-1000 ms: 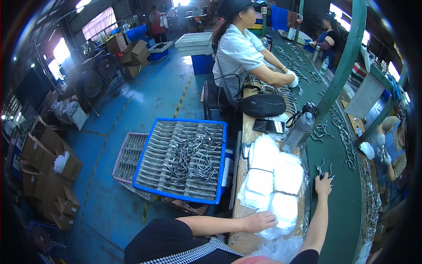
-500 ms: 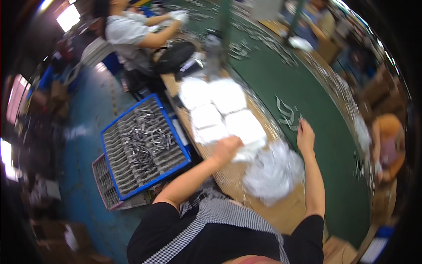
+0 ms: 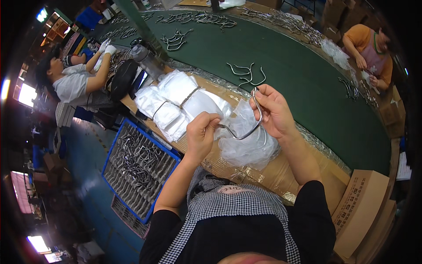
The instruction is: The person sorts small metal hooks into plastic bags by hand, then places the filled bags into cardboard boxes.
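My right hand (image 3: pixel 276 112) grips the upper end of a shiny bent metal rod (image 3: pixel 241 138), between thumb and fingers. The rod curves down and across to my left hand (image 3: pixel 201 135), whose closed fingers pinch its other end. Below and behind the rod lies a loose heap of clear plastic bags (image 3: pixel 239 154) on the cardboard-covered table (image 3: pixel 281 169). Left of that heap sit bundled white bags (image 3: pixel 176 94), tied with dark bands. Just beyond my right hand, several similar bent metal rods (image 3: pixel 248 75) lie on the green conveyor belt (image 3: pixel 303 92).
At my left stands a blue-rimmed tray (image 3: pixel 163 187) of metal rods, stacked on another. A tall grey container (image 3: pixel 145 59) and black bag (image 3: pixel 124 79) stand beyond the white bags. Cardboard boxes (image 3: pixel 358 211) are at right. Co-workers sit at far left (image 3: pixel 81 83) and across the belt (image 3: pixel 365 48).
My right hand has come back from the belt with a bent metal rod. My left hand has moved off the white bags and holds the rod's other end. The view has turned.
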A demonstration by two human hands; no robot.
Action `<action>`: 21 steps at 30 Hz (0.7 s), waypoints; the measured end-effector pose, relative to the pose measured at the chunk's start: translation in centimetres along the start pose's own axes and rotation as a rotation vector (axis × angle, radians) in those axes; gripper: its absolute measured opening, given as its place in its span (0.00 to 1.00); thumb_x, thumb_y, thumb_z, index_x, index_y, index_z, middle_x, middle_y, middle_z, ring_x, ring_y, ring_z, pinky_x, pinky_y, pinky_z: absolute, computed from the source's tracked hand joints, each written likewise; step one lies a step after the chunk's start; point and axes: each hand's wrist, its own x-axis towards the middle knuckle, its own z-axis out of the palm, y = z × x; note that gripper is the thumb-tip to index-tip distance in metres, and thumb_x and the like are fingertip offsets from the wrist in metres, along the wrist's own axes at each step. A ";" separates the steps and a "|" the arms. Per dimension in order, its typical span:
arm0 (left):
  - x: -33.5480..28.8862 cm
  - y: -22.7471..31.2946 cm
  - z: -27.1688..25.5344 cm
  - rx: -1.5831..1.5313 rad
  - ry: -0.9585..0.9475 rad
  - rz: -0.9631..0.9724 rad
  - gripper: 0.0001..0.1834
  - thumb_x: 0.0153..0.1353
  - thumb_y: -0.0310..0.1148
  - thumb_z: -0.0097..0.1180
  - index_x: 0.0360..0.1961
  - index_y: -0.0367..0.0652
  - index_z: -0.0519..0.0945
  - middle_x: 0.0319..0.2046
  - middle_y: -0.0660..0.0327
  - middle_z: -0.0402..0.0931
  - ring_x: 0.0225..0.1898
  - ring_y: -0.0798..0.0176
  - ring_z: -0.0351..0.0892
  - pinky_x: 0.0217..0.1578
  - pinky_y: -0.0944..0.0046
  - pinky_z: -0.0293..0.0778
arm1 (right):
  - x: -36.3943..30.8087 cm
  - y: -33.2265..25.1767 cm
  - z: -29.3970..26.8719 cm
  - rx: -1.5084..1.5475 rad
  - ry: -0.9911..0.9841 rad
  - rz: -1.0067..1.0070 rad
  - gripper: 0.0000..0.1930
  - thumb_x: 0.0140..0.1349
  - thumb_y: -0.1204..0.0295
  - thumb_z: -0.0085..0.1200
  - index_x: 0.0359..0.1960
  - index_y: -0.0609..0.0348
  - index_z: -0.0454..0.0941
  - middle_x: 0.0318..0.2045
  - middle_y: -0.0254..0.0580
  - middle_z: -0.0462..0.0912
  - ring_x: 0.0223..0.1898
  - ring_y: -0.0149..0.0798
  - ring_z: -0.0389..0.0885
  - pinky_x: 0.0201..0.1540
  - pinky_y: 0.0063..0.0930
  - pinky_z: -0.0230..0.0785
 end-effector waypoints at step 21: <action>-2.9 5.8 1.0 0.138 -0.054 0.668 0.05 0.50 0.21 0.64 0.28 0.37 0.80 0.19 0.61 0.74 0.16 0.60 0.72 0.16 0.64 0.66 | -6.6 4.4 0.2 -1.568 -0.361 -1.069 0.09 0.49 0.73 0.57 0.31 0.59 0.72 0.38 0.48 0.80 0.41 0.47 0.81 0.39 0.37 0.72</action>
